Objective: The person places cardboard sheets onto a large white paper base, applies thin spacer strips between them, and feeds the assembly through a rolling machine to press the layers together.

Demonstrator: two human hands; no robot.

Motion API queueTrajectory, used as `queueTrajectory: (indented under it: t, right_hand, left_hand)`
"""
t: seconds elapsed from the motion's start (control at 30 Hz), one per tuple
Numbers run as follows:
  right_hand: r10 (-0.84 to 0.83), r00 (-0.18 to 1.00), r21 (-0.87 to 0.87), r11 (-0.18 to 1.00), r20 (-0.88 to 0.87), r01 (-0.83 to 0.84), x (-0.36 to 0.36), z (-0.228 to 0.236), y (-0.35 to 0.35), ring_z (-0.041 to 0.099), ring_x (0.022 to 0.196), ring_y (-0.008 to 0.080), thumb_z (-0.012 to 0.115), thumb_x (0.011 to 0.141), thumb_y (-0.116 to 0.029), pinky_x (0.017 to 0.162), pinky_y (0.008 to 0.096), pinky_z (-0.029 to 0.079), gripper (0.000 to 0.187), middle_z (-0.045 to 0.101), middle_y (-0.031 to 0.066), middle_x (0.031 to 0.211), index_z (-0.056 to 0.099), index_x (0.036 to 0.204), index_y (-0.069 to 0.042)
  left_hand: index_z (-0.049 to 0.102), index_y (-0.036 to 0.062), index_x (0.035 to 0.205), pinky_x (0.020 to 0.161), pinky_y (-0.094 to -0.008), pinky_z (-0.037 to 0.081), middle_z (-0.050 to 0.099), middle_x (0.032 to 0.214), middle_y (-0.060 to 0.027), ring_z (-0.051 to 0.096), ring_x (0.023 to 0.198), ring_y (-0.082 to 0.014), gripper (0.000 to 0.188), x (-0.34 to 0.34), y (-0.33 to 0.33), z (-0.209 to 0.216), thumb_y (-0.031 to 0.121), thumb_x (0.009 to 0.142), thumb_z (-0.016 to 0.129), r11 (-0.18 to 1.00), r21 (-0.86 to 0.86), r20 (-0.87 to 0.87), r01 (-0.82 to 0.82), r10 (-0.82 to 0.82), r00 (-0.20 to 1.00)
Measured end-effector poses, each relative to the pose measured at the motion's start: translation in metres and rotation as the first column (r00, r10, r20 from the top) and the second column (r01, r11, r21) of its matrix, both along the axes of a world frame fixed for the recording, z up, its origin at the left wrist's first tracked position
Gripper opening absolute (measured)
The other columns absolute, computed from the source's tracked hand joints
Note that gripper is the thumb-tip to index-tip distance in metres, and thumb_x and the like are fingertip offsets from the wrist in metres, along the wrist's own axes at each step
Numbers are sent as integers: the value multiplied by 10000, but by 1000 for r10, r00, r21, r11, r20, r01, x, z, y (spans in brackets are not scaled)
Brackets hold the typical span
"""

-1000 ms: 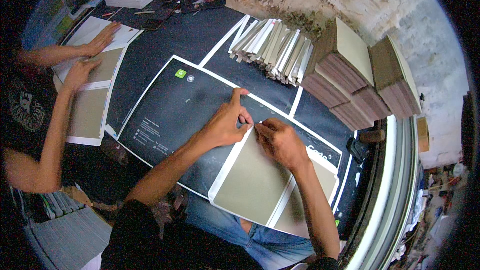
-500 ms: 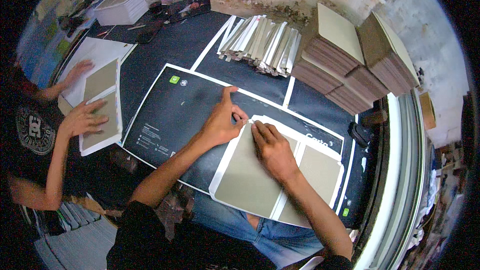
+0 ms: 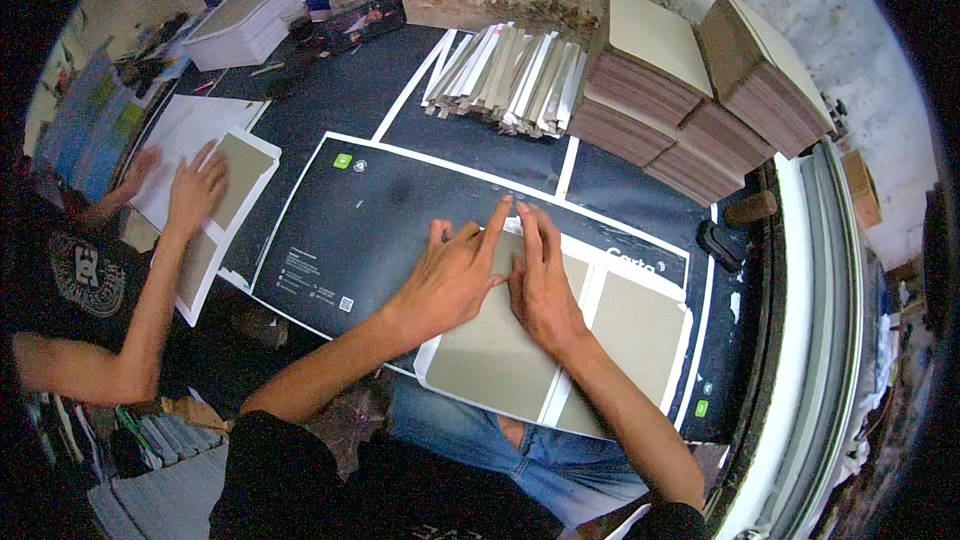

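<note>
A book cover (image 3: 495,365) of two grey boards on white paper lies in front of me, over a dark printed sheet (image 3: 400,195). A white strip separates its boards. My left hand (image 3: 450,270) is at its far left part, index finger stretched to the far edge, the other fingers partly bent. Beside it, my right hand (image 3: 545,290) rests over the left board with its fingers extended to that same edge. The fingertips of both hands nearly meet there. Neither hand grasps anything visible. My fingers partly hide the folded white margin.
Stacks of grey boards (image 3: 660,50) stand at the back right, beside a pile of paper and board strips (image 3: 510,80). A black object (image 3: 720,245) lies right. On the left, a co-worker's hand (image 3: 198,185) touches another cover (image 3: 245,175). A white paper stack (image 3: 245,30) stands far left.
Both my hands have shifted from the cover's far left corner to its far edge; my left fingers have left their pinch there. The co-worker's cover has turned and a hand has moved up it.
</note>
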State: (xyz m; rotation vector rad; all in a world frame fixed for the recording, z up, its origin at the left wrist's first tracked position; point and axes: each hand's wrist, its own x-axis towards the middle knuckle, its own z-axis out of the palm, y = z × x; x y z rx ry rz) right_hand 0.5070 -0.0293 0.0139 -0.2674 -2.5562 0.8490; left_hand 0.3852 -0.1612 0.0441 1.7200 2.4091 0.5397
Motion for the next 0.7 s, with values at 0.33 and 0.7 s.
queueTrajectory:
  t: [0.33,0.7]
  right_hand:
    - [143,989,-34,989,35,-142,-14,9,15,502,1362,412,570,741,166,1094,480,479,1048,74,246,1668,84,1626,-114]
    - [144,982,177,971,120,-164,-18,9,11,377,1428,455,710,829,-98,1120,561,373,970,129,239,1668,132,1603,-11]
  left_hand:
    - [370,-10,1485,959,-542,330,573,1307,-247,520,1197,-339,765,30,-44,10,290,889,743,998,-15,73,66,-65,995]
    - [508,-12,1374,935,-501,359,481,1507,-218,484,1251,-315,672,42,-47,-1,371,872,737,995,-65,-36,78,-80,996]
